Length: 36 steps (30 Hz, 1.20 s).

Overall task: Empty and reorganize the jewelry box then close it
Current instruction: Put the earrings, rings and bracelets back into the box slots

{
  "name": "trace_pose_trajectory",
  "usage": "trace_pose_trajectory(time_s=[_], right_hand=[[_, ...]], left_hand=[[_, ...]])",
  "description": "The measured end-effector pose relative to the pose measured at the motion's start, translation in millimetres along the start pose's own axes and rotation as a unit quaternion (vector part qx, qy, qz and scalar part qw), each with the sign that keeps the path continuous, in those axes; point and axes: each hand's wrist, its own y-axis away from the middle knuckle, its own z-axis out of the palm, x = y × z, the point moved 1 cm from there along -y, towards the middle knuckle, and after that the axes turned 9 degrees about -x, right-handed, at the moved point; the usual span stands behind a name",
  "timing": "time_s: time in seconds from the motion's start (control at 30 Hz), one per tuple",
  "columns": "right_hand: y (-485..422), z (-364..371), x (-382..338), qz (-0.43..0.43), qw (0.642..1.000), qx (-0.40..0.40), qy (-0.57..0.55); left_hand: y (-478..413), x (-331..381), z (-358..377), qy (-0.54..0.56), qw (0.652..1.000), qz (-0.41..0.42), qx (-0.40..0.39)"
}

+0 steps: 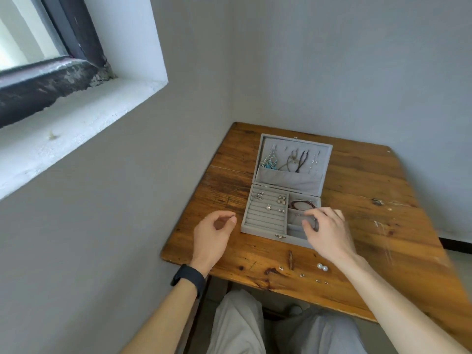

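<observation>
The grey velvet jewelry box (263, 227) lies open on the wooden table (357, 190). Its lid (324, 159) is laid back, with several necklaces (293, 160) hanging inside. Several small earrings (268, 207) sit in the ring rolls on the left, and a brown bracelet (302, 202) lies in the back right compartment. My right hand (329, 233) is over the right compartments, fingers curled round a dark bracelet (316, 224). My left hand (212, 236) hovers just left of the box, thumb and forefinger pinching a tiny piece of jewelry (232, 216).
Two pearl earrings (322, 267) and several tiny studs (281, 267) lie on the table in front of the box. The table stands in a corner, with walls on the left and behind. A window sill (84, 116) is up on the left. My knees are under the front edge.
</observation>
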Motion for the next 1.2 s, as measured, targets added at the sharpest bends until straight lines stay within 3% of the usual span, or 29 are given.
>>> trace_pose_trajectory(time_s=[0.1,0.2,0.43,0.93,1.2], right_hand=[[10.9,11.7,7.0,0.005,1.000,0.008,-0.007],[16.3,19.7,8.9,-0.014,0.999,0.033,-0.012],[21.0,35.2,12.2,-0.039,0.993,0.105,-0.022],[20.5,42.1,17.8,-0.020,0.994,0.100,-0.043],[21.2,39.4,16.0,-0.016,0.994,0.091,-0.051]], left_hand=[[-24.9,27.6,10.0,-0.067,0.994,0.026,-0.078],[-47.7,46.0,25.1,-0.219,0.965,0.044,-0.134],[-75.4,59.6,49.3,-0.427,0.891,0.039,-0.150],[-86.6,57.3,72.4,-0.401,0.906,0.008,-0.133],[-76.4,47.5,76.3,-0.399,0.906,0.059,-0.125]])
